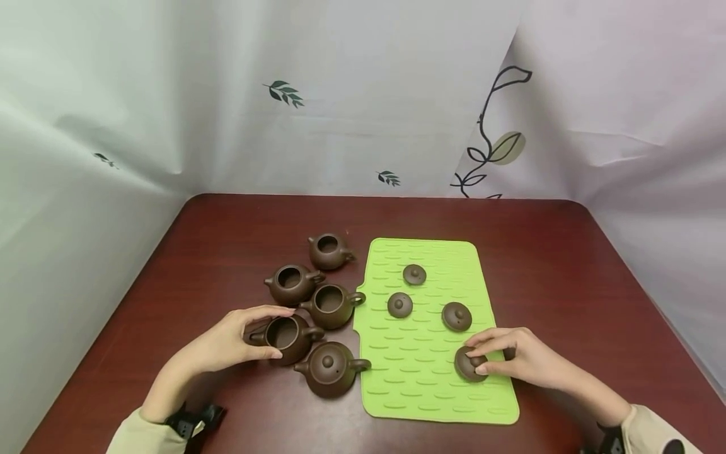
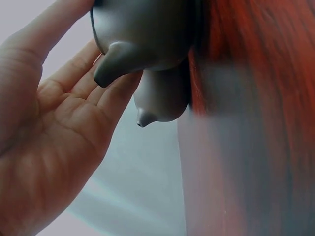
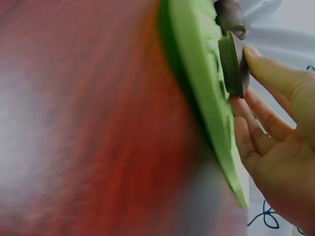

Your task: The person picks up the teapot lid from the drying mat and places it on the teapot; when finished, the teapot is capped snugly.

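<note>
Left fingers (image 1: 264, 354), spread wide, grip a teapot (image 1: 290, 348), spout (image 1: 257, 338) leftward; right fingers (image 1: 495, 368) pinch a knob-up lid (image 1: 465, 369)

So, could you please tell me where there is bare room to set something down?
The table is bare right of the mat, beyond the right hand, and left of the farthest pot. The mat's near-left corner is bare too. It is crowded left of the mat, where five pots stand close together, the left hand gripping one.

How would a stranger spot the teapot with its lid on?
On the reddish table, find the green mat. Beside its left edge stand five brown teapots; the lidded teapot is the one nearest the person. Unlike the four open ones, it wears a lid.
</note>
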`<state>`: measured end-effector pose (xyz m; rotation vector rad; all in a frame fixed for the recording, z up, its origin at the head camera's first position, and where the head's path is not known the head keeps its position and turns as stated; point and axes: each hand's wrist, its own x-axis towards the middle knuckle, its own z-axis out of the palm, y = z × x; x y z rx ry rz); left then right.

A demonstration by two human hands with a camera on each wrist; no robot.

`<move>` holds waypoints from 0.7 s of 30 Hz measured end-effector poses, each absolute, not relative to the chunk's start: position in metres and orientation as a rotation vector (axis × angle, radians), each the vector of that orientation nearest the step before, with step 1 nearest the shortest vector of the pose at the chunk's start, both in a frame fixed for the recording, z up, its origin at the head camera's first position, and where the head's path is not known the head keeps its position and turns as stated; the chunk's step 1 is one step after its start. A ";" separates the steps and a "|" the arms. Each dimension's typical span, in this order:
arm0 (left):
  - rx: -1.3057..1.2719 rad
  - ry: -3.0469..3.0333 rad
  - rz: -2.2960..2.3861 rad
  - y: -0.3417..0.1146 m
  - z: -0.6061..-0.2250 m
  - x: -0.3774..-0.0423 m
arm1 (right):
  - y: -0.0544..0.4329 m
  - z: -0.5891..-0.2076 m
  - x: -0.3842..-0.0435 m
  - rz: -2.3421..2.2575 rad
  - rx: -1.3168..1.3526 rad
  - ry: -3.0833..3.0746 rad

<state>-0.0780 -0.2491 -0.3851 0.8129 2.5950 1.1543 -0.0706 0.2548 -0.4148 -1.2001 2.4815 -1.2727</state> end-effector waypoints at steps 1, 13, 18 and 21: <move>0.808 2.602 1.136 -0.249 -0.384 -0.078 | 0.254 -0.413 -0.072 -1.264 -1.185 2.477; 0.754 2.536 1.142 -0.250 -0.381 -0.080 | 0.229 -0.383 -0.097 -1.243 -1.162 2.456; 0.742 2.525 1.144 -0.249 -0.381 -0.081 | 0.207 -0.374 -0.112 -1.193 -1.257 2.396; 0.748 2.521 1.150 -0.248 -0.381 -0.082 | 0.191 -0.366 -0.121 -1.161 -1.252 2.348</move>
